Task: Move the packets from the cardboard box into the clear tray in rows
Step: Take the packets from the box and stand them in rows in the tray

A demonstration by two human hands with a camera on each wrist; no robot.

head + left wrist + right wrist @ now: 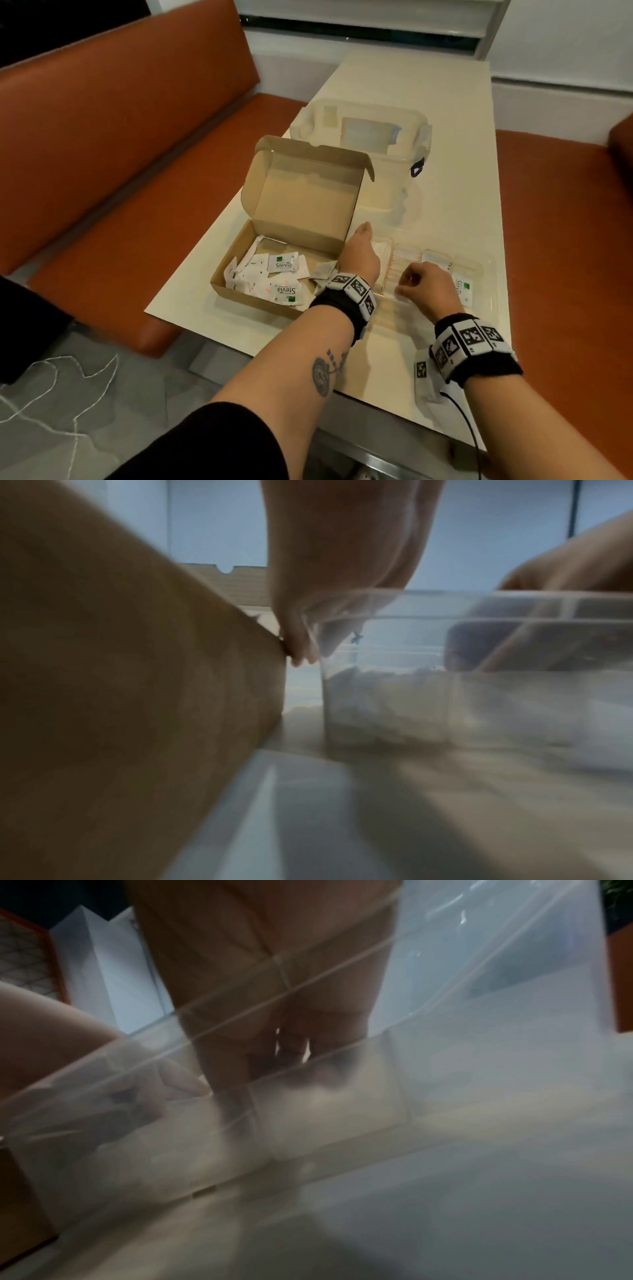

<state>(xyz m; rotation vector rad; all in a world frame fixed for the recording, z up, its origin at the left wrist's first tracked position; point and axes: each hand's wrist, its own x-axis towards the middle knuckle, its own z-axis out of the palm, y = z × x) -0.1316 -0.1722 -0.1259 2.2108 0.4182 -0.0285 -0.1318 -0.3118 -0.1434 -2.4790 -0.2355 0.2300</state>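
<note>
Packets of white paper printed "Stevia" [286, 263] lie loose in the open brown cardboard box [239, 294] on the cream desk [445, 212]; more sit inside the clear plastic divided tray [479, 270] just beside it. The left hand [359, 253] reaches down into the tray's left end, fingers [301, 653] drawn together; whether they pinch anything I cannot tell. The right hand [428, 284] hovers over the tray's middle, fingers curled, contents unclear. A clear lidded tub [376, 137] stands behind.

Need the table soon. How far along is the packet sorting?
Partly done: the tray already holds packets. Both the left hand and the right hand are at the tray now. A loose pile remains in the box.
</note>
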